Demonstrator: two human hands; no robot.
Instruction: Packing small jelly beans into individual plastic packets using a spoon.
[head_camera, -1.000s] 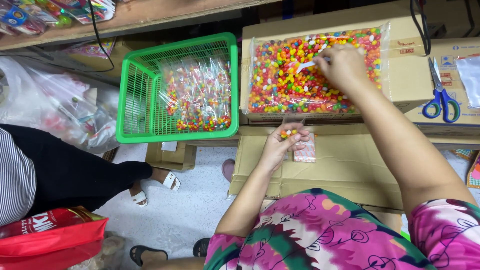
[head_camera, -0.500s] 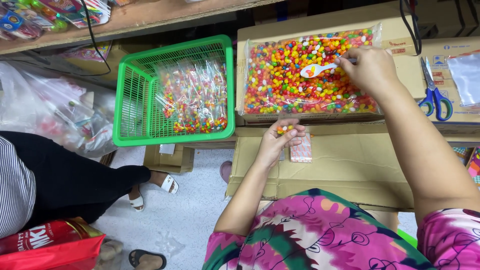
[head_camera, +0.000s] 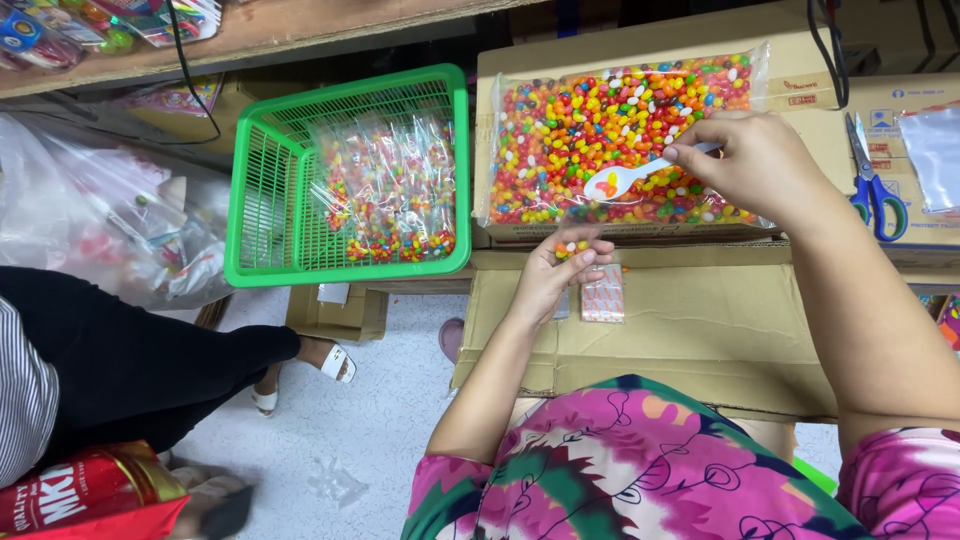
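Two hands at work over a box of coloured sweets.

Right hand pinches a white plastic spoon in closed fingers, its bowl carrying a few sweets above the open bag of jelly beans lying on a cardboard box. Left hand, fingers curled narrow, holds a small clear bag with sweets just below the spoon. Beside it to the left, a green basket holds filled packets; blue scissors lie to the right.
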